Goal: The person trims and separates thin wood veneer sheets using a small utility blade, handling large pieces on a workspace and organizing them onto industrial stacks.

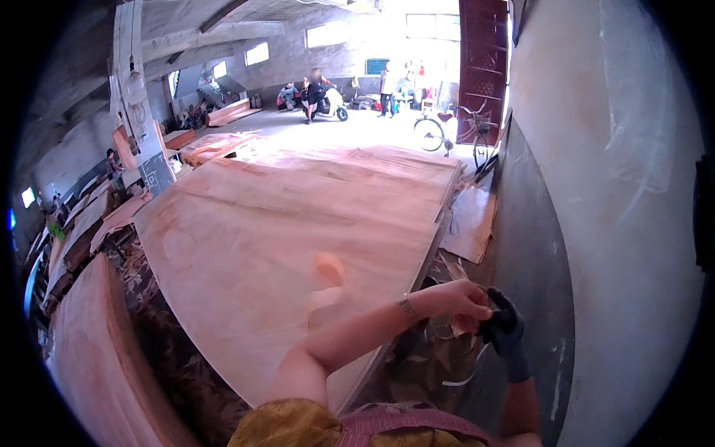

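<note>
My left forearm crosses the front of a large stack of thin wood veneer sheets (275,231), with a metal-banded watch (404,305) on the wrist. Off the stack's right edge, my bare left hand (463,299) pinches its fingers together against my right hand (509,322). A dark grey glove covers the right hand, and its fingers are bent in towards the left fingertips. Whatever lies between the two hands is too small to make out. On the top sheet lies a curled orange strip (328,270), with a paler rectangular patch (325,299) just below it.
A grey-and-white wall (596,186) rises close on my right. Veneer scraps (417,357) and a thin white strip (460,381) lie beside the stack. Another veneer pile (97,350) stands at left. Farther off are a bicycle (447,134), a scooter (331,104) and several people.
</note>
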Motion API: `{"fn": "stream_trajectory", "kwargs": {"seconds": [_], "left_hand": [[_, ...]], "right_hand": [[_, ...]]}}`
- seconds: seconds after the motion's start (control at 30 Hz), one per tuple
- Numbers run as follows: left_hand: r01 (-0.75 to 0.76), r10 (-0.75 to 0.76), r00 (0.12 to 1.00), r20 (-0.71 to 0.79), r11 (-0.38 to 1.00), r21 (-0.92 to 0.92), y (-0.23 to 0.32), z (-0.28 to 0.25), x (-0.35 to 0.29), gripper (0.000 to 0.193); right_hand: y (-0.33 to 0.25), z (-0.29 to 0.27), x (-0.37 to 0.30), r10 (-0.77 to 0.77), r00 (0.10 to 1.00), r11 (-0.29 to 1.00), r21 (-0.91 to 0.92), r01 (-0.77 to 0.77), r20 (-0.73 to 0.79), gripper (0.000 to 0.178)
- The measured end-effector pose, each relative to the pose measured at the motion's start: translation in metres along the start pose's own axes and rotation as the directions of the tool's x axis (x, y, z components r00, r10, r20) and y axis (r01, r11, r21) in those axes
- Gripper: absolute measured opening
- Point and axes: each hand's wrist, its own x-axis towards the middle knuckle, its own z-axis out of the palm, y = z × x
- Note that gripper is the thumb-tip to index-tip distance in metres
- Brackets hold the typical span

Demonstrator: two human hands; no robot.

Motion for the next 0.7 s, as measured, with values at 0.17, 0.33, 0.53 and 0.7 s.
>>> {"fn": "stream_trajectory", "kwargs": {"seconds": [0.17,0.33,0.53,0.7], "left_hand": [[0.128,-0.127,0.992,0.018,0.989,-0.07,-0.089,-0.043,-0.025,0.022],[0.137,-0.088,0.868,-0.488,0.988,0.065,-0.243,-0.061,-0.029,0.022],[0.289,-0.608,0.323,-0.726,0.793,-0.536,-0.333,-0.01,-0.011,0.022],[0.04,-0.766,0.141,-0.627,0.638,-0.769,-0.379,-0.038,0.108,0.026]], "right_hand": [[0.055,0.032,0.018,0.092,0.95,0.987,-0.156,-0.047,0.297,0.059],[0.181,0.011,0.039,0.315,0.795,0.948,-0.21,-0.238,0.518,0.044],[0.368,-0.117,0.11,0.783,0.243,0.591,-0.562,-0.579,0.573,0.028],[0.404,-0.14,0.292,0.292,0.796,0.491,-0.797,0.351,0.53,0.037]]}}
